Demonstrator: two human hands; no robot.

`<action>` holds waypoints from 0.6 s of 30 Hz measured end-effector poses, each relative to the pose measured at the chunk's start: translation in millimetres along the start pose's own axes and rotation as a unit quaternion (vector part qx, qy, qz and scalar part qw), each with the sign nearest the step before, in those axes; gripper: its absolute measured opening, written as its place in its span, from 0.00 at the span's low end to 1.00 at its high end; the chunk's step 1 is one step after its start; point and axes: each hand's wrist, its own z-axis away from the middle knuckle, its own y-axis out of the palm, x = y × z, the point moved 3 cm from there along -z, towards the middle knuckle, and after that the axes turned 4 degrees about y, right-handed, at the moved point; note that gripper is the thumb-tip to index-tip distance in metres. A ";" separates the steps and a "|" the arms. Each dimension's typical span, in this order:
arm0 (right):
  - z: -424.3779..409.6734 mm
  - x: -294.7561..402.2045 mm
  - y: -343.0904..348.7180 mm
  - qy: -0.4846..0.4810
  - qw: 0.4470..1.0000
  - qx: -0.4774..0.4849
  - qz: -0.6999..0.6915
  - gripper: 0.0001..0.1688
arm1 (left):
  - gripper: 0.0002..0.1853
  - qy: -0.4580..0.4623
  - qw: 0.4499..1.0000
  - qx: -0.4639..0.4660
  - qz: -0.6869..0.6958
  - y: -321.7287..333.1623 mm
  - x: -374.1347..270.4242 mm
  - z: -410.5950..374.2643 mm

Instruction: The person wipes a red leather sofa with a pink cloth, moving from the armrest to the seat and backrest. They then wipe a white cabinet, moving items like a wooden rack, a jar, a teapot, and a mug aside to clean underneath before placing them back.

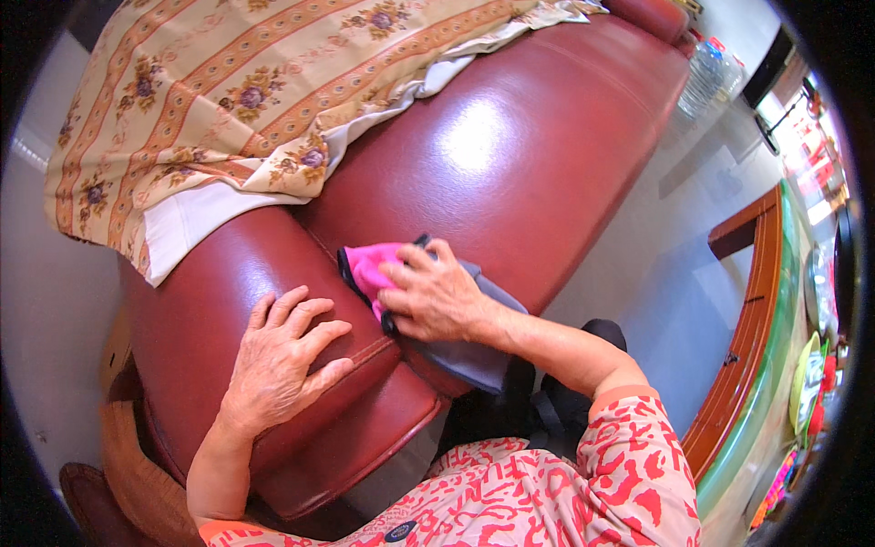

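A pink and grey cloth with dark edging [369,270] lies bunched under my right hand [434,294], whose fingers are curled over it. Hand and cloth press on the red leather seat of a sofa [492,198], beside the seam where the seat meets the padded armrest [225,294]. My left hand [287,359] rests on that armrest, fingers spread, with nothing in it. Part of the cloth's grey side [472,362] hangs below my right wrist toward the seat's front edge. My right hand hides the cloth's middle.
A floral striped sofa cover [260,89] with a white underside is pushed toward the backrest side. To the right, a wooden table with a green edge [742,328] bears dishes. Large clear plastic bottles [704,78] stand on the floor past the sofa's far end.
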 end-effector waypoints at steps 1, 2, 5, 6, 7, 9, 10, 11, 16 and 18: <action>11.6 6.8 -5.9 -0.011 1.000 -0.015 -0.005 0.14 | 0.19 0.000 1.000 0.001 0.000 -0.4 -1.6 -0.7; 23.0 7.6 -12.6 -0.009 0.999 -0.027 -0.014 0.15 | 0.19 -0.001 1.000 0.001 0.000 -1.1 -3.3 -1.3; 44.6 -18.7 -36.1 0.058 0.996 -0.061 0.025 0.17 | 0.20 -0.007 1.000 0.016 0.004 -1.1 -4.3 -1.2; 50.0 -32.8 -38.7 0.093 0.993 -0.059 0.040 0.18 | 0.21 -0.006 1.000 0.020 -0.001 -0.2 -3.8 -1.5; 53.7 -45.6 -41.1 0.125 0.987 -0.083 0.055 0.18 | 0.21 -0.006 1.000 0.025 -0.008 -1.9 -5.1 -1.4; 60.8 -69.6 -43.2 0.150 0.980 -0.105 0.082 0.19 | 0.20 -0.003 0.999 0.027 -0.024 -3.2 -7.3 -2.5; 66.9 -81.6 -45.4 0.167 0.974 -0.111 0.104 0.19 | 0.20 0.000 0.999 0.027 -0.024 -0.7 -7.9 -4.6; 73.8 -93.8 -49.2 0.192 0.967 -0.114 0.125 0.18 | 0.20 0.004 0.999 0.026 -0.024 2.3 -8.2 -7.0; 122.3 -162.4 -65.8 0.333 0.886 -0.234 0.223 0.18 | 0.19 0.005 0.999 0.023 -0.035 0.2 -8.0 -3.2; 141.6 -170.8 -60.0 0.384 0.850 -0.285 0.219 0.19 | 0.19 0.007 0.999 0.023 -0.032 1.2 -6.5 -2.5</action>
